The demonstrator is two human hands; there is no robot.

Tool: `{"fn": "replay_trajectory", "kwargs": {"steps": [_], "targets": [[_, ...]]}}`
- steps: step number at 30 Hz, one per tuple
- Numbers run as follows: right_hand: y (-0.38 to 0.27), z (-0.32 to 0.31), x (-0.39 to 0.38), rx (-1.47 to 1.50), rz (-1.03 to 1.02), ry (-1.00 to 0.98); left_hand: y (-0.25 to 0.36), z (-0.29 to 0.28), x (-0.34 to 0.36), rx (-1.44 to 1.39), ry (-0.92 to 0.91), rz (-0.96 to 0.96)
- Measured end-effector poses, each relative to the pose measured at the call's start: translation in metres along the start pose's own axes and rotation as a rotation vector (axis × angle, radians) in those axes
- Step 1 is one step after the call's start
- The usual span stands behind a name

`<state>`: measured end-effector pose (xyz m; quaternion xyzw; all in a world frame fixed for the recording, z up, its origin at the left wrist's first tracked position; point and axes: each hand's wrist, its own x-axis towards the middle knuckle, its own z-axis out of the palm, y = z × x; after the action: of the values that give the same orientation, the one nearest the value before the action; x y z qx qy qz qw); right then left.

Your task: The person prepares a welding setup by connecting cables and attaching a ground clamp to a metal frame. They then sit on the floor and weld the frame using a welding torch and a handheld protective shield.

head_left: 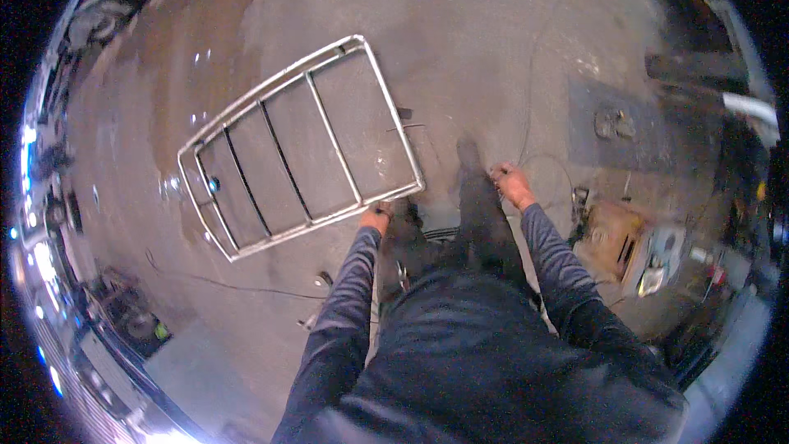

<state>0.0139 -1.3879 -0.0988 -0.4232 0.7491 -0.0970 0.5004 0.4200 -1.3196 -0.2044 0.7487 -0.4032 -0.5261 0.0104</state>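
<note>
- Rectangular silver-grey tubular metal frame (334, 138), in the head view, lies over the grey-brown floor (468, 25) to the left and far of the person, its long sides slanting and its light and dark crossbars spanning between them; whether its near side is raised, I cannot tell.
- Bare left hand (378, 217) meets the near long side beside the right corner, fingers bent; I cannot tell whether it grips the tube or just touches it.
- Bare right hand (513, 187) hangs well apart from the frame, fingers partly curled; whether they pinch anything small, I cannot tell.
- Likely trouble: with only one hand at a corner, the frame could swing or tip if lifted, and its near tube could strike the dark-trousered legs (485, 197) just beside it.
- Tripping is another risk, from the thin black cable (238, 286) near the frame's left end and the thin dark rod (407, 127) at its right edge.
- Open room lies mostly far; to the right, a dark flat sheet (588, 136) and a battered brown box-like object (606, 234) limit movement.
</note>
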Motion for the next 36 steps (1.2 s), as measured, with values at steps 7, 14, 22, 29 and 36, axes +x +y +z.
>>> {"fn": "replay_trajectory", "kwargs": {"steps": [7, 14, 22, 29, 36], "targets": [[0.049, 0.077, 0.217, -0.716, -0.513, -0.301, 0.038, 0.106, 0.031, -0.021, 0.067, -0.149], [0.066, 0.177, 0.403, -0.832, -0.444, -0.374, 0.043, 0.171, 0.148, -0.306, 0.306, -0.077], [0.069, 0.310, 0.477, -0.806, -0.543, -0.374, 0.027, 0.203, 0.227, -0.394, 0.426, -0.125], [0.109, 0.309, 0.467, -0.895, -0.693, -0.361, 0.037, 0.228, 0.240, -0.481, 0.242, -0.220], [0.130, 0.269, 0.474, -1.143, -0.452, -0.300, 0.035, 0.224, 0.262, -0.452, 0.298, -0.175]]}}
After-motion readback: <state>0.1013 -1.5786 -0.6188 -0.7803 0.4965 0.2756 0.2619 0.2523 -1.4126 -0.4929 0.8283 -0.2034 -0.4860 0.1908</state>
